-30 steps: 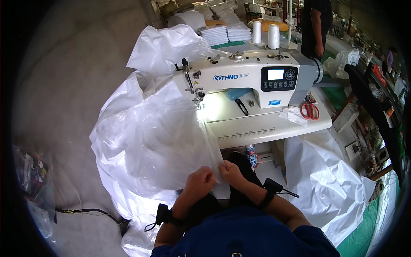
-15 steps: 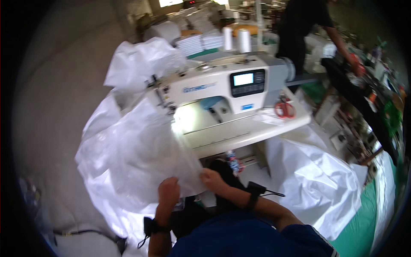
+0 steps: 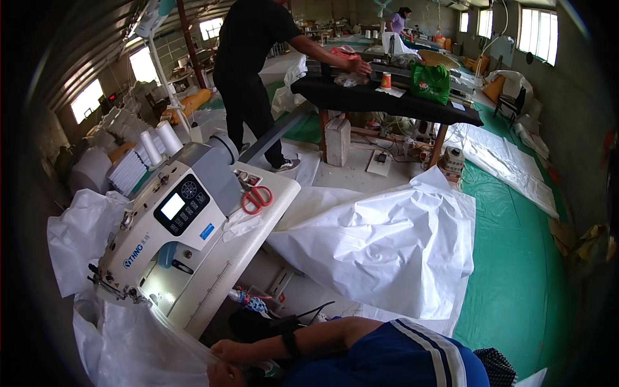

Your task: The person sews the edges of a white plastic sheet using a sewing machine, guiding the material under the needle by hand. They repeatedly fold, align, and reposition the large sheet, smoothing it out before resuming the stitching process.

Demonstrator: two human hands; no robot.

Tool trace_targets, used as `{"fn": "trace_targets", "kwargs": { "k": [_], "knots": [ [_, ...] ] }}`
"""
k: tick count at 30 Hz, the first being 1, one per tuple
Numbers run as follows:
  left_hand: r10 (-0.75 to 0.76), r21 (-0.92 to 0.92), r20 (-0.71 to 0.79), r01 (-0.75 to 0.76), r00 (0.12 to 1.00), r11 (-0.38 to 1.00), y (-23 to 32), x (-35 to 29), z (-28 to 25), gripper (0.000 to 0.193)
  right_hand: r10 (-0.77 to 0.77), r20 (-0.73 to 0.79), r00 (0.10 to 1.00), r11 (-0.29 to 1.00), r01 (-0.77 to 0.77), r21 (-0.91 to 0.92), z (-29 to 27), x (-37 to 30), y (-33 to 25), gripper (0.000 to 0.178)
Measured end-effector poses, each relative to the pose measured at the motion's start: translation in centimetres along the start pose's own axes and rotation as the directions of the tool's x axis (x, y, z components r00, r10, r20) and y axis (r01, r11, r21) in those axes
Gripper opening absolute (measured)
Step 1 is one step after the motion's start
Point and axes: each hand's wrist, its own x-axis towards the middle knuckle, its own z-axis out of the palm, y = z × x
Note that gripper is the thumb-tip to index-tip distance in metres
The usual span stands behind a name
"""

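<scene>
A thin white plastic-like sheet (image 3: pixel 138 345) runs from under the needle end of a white sewing machine (image 3: pixel 145 235) down to the lower edge. My right hand (image 3: pixel 231 351) pinches its border near the front of the machine table. Just below, my left hand (image 3: pixel 225 375) is closed on the same border, partly cut off by the picture's lower edge. The two hands almost touch. Red-handled scissors (image 3: pixel 257 200) lie on the machine table (image 3: pixel 274 193), beside a scrap of white cloth (image 3: pixel 242 226).
A large crumpled white sheet (image 3: pixel 380 248) spreads to the right, beside a green floor covering (image 3: pixel 516 245). Beyond it, a person in black (image 3: pixel 251 58) reaches over a black-covered table (image 3: pixel 380 100) holding a green bag (image 3: pixel 431 82). Two thread cones (image 3: pixel 169 138) stand behind the machine.
My view has swung to the right, so the machine and my hands appear farther left and lower. Both hands still hold the sheet and are now closer together.
</scene>
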Motion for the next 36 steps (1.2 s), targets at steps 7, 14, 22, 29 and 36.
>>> {"fn": "trace_targets", "kwargs": {
  "k": [7,14,22,29,36],
  "knots": [
    [-0.145,-0.235,-0.116,0.115,0.982,0.965,-0.4,-0.9,1.0,0.023,0.118,0.079,0.990,0.959,-0.134,0.248,0.5,-1.1,-3.3,0.018],
    [0.270,-0.049,-0.171,-0.282,0.948,0.958,-1.6,-2.9,2.8,0.027,0.053,0.098,0.994,0.994,-0.044,-0.096,1.4,-1.9,-7.5,0.019],
    [-0.123,-0.579,0.129,0.176,0.984,0.796,-4.0,-6.7,-2.1,0.028,0.328,0.171,0.929,0.843,-0.369,0.391,1.1,-2.8,-11.4,0.026],
    [-0.479,-0.670,-0.224,0.222,0.849,0.708,-10.8,-9.1,-5.1,0.030,0.394,0.160,0.905,0.859,-0.425,0.285,1.9,-2.8,-8.8,0.028],
    [-0.592,-0.668,-0.628,0.041,0.505,0.743,-21.4,-13.5,-8.4,0.032,0.400,0.038,0.916,0.911,-0.392,-0.132,3.3,-1.9,-6.3,0.025]
  ]
}}
